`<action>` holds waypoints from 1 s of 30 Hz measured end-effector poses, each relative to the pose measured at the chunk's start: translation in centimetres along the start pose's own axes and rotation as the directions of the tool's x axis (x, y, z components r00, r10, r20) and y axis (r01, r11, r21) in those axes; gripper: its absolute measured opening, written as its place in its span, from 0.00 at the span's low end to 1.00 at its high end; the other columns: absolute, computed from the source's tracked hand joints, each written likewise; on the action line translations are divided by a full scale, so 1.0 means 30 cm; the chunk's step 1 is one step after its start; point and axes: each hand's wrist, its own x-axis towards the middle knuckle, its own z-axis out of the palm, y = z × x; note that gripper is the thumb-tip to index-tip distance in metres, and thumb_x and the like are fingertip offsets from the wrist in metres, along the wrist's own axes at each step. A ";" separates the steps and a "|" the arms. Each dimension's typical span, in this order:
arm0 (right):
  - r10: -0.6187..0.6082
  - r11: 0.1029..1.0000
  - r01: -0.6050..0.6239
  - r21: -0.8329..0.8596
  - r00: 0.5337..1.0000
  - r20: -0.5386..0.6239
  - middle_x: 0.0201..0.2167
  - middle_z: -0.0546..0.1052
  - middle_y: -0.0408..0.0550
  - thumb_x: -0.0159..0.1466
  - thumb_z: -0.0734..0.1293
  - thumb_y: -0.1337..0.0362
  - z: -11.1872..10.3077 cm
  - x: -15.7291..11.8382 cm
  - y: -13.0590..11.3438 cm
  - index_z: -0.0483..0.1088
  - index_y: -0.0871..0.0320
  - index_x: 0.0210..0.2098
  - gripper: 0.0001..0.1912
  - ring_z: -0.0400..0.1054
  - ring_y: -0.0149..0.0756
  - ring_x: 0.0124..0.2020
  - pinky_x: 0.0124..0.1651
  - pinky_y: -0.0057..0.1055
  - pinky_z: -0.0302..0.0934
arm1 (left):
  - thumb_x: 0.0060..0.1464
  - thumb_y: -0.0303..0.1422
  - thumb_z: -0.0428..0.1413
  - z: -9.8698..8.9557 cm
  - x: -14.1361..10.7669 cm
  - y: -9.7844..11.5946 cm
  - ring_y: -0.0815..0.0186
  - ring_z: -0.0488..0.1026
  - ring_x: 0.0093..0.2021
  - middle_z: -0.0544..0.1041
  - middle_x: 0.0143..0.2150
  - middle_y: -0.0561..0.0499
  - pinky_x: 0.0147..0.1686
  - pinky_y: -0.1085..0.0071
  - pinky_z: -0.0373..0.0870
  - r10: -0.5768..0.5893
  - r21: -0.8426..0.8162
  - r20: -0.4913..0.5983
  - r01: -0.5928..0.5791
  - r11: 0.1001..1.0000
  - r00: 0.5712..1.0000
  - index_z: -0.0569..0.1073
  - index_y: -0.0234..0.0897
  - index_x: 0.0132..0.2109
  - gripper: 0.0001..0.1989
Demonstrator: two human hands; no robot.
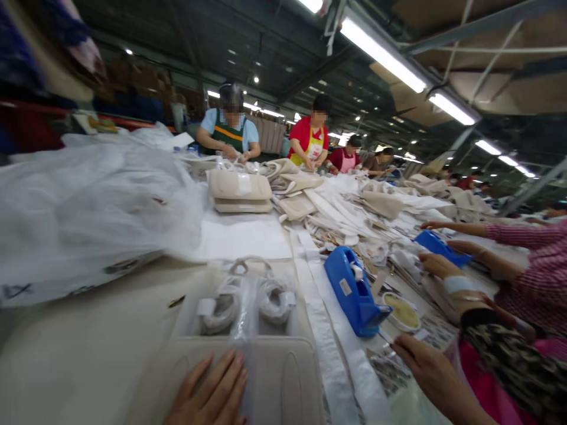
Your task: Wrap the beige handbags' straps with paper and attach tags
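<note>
My left hand (212, 389) lies flat with its fingers stretched out on a beige padded bag (287, 378) at the bottom middle. A wide clear plastic strip (243, 313) runs down over the bag beside those fingers. Above the bag is a pale tray-like section (188, 321) with two coiled, wrapped straps (277, 301) in it. At the lower right, my right hand (432, 372) pinches the end of a thin strip of tape (385, 338) at the cutting edge of a blue tape dispenser (349, 289).
A large translucent plastic bag (88, 200) fills the left side. Stacked beige bags (241, 189) stand behind. A small round dish (401, 311) sits right of the dispenser. Co-workers' hands (438, 265) reach in from the right, near a second blue dispenser (443, 248).
</note>
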 end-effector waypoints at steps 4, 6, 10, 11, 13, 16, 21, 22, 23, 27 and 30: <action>-0.377 0.916 0.394 -0.076 0.909 0.175 0.20 0.72 0.46 0.61 0.58 0.59 -0.062 -0.005 -0.180 0.66 0.50 0.23 0.12 0.68 0.38 0.21 0.25 0.32 0.58 | 0.59 0.36 0.49 -0.044 0.029 0.019 0.61 0.67 0.54 0.76 0.48 0.46 0.63 0.62 0.47 -0.015 0.012 0.098 0.014 1.000 0.995 0.73 0.32 0.46 0.14; -0.545 0.817 0.576 -0.028 0.787 0.289 0.21 0.72 0.45 0.64 0.57 0.62 -0.115 -0.002 -0.344 0.66 0.51 0.24 0.14 0.67 0.34 0.21 0.24 0.29 0.57 | 0.60 0.36 0.48 -0.064 0.040 0.022 0.60 0.67 0.54 0.76 0.48 0.45 0.62 0.61 0.48 -0.032 0.023 0.124 0.029 0.999 0.992 0.73 0.32 0.46 0.15; -0.706 0.571 0.816 0.088 0.434 0.560 0.28 0.73 0.43 0.63 0.57 0.74 -0.157 0.040 -0.686 0.66 0.54 0.29 0.12 0.67 0.31 0.29 0.29 0.27 0.56 | 0.61 0.33 0.46 -0.096 0.057 0.026 0.58 0.65 0.56 0.75 0.50 0.47 0.59 0.59 0.52 -0.024 0.033 0.233 0.017 0.999 0.972 0.71 0.32 0.49 0.15; -0.714 0.517 0.851 0.094 0.368 0.596 0.28 0.73 0.43 0.64 0.58 0.74 -0.141 0.063 -0.750 0.66 0.55 0.29 0.11 0.67 0.32 0.29 0.30 0.27 0.55 | 0.62 0.33 0.46 -0.099 0.058 0.026 0.58 0.64 0.57 0.74 0.50 0.47 0.59 0.59 0.53 -0.016 0.036 0.254 0.007 0.999 0.967 0.71 0.32 0.50 0.15; -0.721 0.387 0.918 0.080 0.247 0.648 0.28 0.73 0.45 0.63 0.61 0.71 -0.082 0.120 -0.839 0.67 0.57 0.29 0.08 0.67 0.33 0.29 0.32 0.29 0.54 | 0.61 0.33 0.47 -0.095 0.055 0.026 0.58 0.64 0.56 0.74 0.50 0.47 0.58 0.59 0.54 -0.019 0.040 0.244 0.009 0.999 0.970 0.71 0.32 0.49 0.14; -0.725 0.225 0.974 0.024 0.151 0.672 0.28 0.74 0.47 0.61 0.62 0.71 0.029 0.202 -0.894 0.70 0.59 0.30 0.06 0.68 0.36 0.30 0.32 0.32 0.52 | 0.59 0.36 0.51 -0.070 0.041 0.022 0.58 0.66 0.54 0.75 0.47 0.48 0.58 0.59 0.54 -0.036 0.028 0.150 0.032 0.999 0.988 0.72 0.32 0.47 0.14; -0.729 0.133 0.990 -0.034 0.121 0.674 0.29 0.76 0.47 0.59 0.62 0.73 0.121 0.265 -0.919 0.72 0.59 0.30 0.07 0.70 0.37 0.31 0.32 0.32 0.51 | 0.57 0.36 0.53 -0.035 0.024 0.016 0.59 0.67 0.52 0.76 0.44 0.50 0.59 0.60 0.52 -0.025 0.017 0.096 0.024 1.000 0.995 0.73 0.33 0.44 0.13; -0.712 0.132 0.990 -0.039 0.122 0.691 0.29 0.77 0.48 0.59 0.63 0.73 0.124 0.271 -0.926 0.73 0.59 0.30 0.07 0.70 0.37 0.32 0.31 0.32 0.51 | 0.57 0.36 0.53 -0.033 0.023 0.015 0.59 0.67 0.52 0.76 0.44 0.49 0.59 0.59 0.52 -0.027 0.017 0.092 0.025 1.000 0.995 0.74 0.32 0.44 0.12; -0.688 0.143 0.989 -0.045 0.132 0.713 0.30 0.77 0.48 0.60 0.63 0.72 0.127 0.278 -0.934 0.74 0.59 0.30 0.08 0.71 0.37 0.32 0.30 0.31 0.51 | 0.57 0.36 0.53 -0.032 0.023 0.015 0.59 0.67 0.52 0.76 0.44 0.49 0.59 0.59 0.52 -0.029 0.016 0.086 0.028 0.999 0.996 0.74 0.32 0.43 0.12; -0.559 0.304 0.947 -0.102 0.264 0.786 0.28 0.79 0.48 0.60 0.67 0.61 0.138 0.314 -0.967 0.77 0.55 0.32 0.07 0.73 0.39 0.34 0.32 0.29 0.53 | 0.57 0.36 0.52 -0.033 0.023 0.012 0.58 0.67 0.53 0.76 0.44 0.48 0.61 0.59 0.50 -0.017 0.024 0.076 0.015 1.000 0.997 0.74 0.31 0.44 0.13; -0.498 0.437 0.894 -0.104 0.336 0.799 0.26 0.79 0.44 0.55 0.71 0.52 0.160 0.349 -0.984 0.78 0.51 0.30 0.10 0.73 0.37 0.32 0.34 0.28 0.55 | 0.57 0.36 0.53 -0.034 0.023 0.010 0.59 0.67 0.53 0.76 0.44 0.48 0.62 0.59 0.48 -0.015 0.029 0.092 0.013 1.000 0.996 0.74 0.31 0.44 0.13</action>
